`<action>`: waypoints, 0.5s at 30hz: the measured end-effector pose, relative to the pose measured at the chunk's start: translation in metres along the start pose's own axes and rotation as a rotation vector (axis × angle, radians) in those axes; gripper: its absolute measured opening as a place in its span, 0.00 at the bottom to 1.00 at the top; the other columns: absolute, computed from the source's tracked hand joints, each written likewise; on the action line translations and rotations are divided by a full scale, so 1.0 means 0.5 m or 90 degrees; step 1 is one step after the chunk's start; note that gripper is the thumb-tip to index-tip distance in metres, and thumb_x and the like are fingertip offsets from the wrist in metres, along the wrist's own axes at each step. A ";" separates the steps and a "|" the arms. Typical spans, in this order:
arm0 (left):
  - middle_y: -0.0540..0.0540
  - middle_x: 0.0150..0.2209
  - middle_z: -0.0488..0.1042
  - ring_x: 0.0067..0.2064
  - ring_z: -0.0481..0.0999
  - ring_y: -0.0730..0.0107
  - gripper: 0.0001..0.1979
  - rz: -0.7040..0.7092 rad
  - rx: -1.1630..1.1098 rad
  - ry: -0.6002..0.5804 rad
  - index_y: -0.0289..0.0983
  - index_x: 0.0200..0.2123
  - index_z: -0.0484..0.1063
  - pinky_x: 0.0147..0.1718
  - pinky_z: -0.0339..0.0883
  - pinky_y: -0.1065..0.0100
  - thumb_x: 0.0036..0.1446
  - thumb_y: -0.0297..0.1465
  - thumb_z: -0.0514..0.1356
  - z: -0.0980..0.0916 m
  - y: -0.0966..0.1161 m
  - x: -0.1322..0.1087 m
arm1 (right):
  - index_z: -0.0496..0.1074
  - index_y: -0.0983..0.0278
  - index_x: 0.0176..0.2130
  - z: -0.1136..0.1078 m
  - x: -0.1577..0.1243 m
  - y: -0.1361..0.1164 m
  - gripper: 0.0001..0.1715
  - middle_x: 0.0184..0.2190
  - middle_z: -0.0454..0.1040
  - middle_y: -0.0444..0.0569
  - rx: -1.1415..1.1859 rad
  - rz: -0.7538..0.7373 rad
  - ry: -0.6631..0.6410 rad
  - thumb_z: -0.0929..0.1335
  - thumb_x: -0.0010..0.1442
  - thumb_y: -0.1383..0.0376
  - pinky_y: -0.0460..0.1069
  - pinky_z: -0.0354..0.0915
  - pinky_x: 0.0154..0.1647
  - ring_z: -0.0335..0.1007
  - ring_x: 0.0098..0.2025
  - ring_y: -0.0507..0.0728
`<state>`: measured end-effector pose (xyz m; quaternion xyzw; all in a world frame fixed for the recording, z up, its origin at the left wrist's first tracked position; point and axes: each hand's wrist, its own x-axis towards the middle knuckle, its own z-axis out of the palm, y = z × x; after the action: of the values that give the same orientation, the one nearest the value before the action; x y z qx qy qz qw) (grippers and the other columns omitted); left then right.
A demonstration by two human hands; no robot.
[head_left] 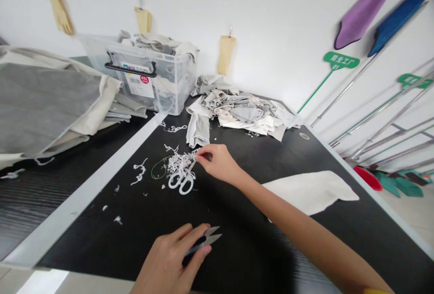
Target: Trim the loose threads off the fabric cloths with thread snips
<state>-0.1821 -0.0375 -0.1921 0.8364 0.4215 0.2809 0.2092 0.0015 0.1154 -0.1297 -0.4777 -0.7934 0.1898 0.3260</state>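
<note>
My left hand (172, 258), low in the picture, is closed around small thread snips (212, 235) whose two blades stand apart, tips to the right. My right hand (219, 163) reaches in from the right, thumb and forefinger pinched at the edge of a heap of white thread scraps (179, 163); what lies between the fingertips is too small to make out. White-handled scissors (186, 183) lie partly in the heap, blades mostly hidden. A folded grey-white cloth piece (198, 130) is just behind it. To the right, a long white cloth piece (312, 190) lies flat, partly behind my right forearm.
Crumpled cloth pieces (244, 111) are piled at the back of the black table (135, 249). A clear plastic box (174, 86) full of cloth stands back left, beside large stacked grey cloths (44, 104). Yellow gloves (226, 54) hang on the wall; long-handled tools lean at right.
</note>
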 end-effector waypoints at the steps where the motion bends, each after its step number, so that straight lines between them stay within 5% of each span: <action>1: 0.48 0.44 0.81 0.41 0.82 0.60 0.17 0.002 0.004 0.006 0.50 0.53 0.73 0.37 0.81 0.66 0.63 0.42 0.54 0.000 -0.003 -0.002 | 0.80 0.64 0.33 0.010 0.018 0.002 0.07 0.30 0.80 0.47 -0.018 -0.009 -0.022 0.70 0.58 0.70 0.47 0.61 0.33 0.70 0.29 0.52; 9: 0.51 0.42 0.82 0.40 0.82 0.62 0.16 -0.009 -0.058 0.007 0.53 0.50 0.75 0.34 0.80 0.69 0.62 0.45 0.54 -0.011 -0.014 0.004 | 0.81 0.66 0.36 0.059 0.092 0.028 0.09 0.31 0.81 0.49 -0.044 -0.028 -0.178 0.70 0.57 0.74 0.45 0.66 0.39 0.78 0.35 0.54; 15: 0.50 0.40 0.82 0.38 0.83 0.62 0.17 0.004 -0.075 0.030 0.52 0.49 0.76 0.30 0.80 0.69 0.62 0.46 0.54 -0.013 -0.008 0.014 | 0.81 0.65 0.43 0.048 0.095 0.020 0.24 0.40 0.82 0.50 -0.107 -0.111 -0.249 0.63 0.55 0.81 0.46 0.66 0.42 0.78 0.42 0.57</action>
<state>-0.1854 -0.0285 -0.1875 0.8171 0.4066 0.3252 0.2476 -0.0247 0.1620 -0.1370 -0.3871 -0.8927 0.1835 0.1400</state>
